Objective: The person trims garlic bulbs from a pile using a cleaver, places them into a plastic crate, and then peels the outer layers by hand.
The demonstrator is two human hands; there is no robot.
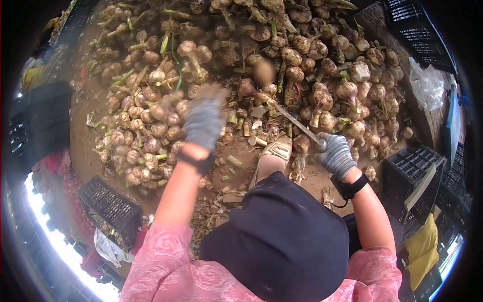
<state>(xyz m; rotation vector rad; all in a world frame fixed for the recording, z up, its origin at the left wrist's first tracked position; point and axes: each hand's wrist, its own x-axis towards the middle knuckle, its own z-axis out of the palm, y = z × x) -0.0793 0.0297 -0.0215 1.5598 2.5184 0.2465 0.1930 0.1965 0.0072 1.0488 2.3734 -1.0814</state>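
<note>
My right hand, in a grey knit glove with a black strap at the wrist, is closed around the handle of a knife. Its long narrow blade points up and left, with the tip by the stem of a purplish garlic bulb. My left hand, gloved the same way, is smeared by motion over the left part of the garlic heap. Its fingers are too blurred to show whether they hold anything. Soil-covered garlic bulbs with cut stems lie below and left of that hand.
Long-stemmed garlic is piled across the back and right. Cut stems and dry skins litter the ground around my shoe. Black plastic crates stand at both sides. A clear plastic bag and a yellow cloth are at the right.
</note>
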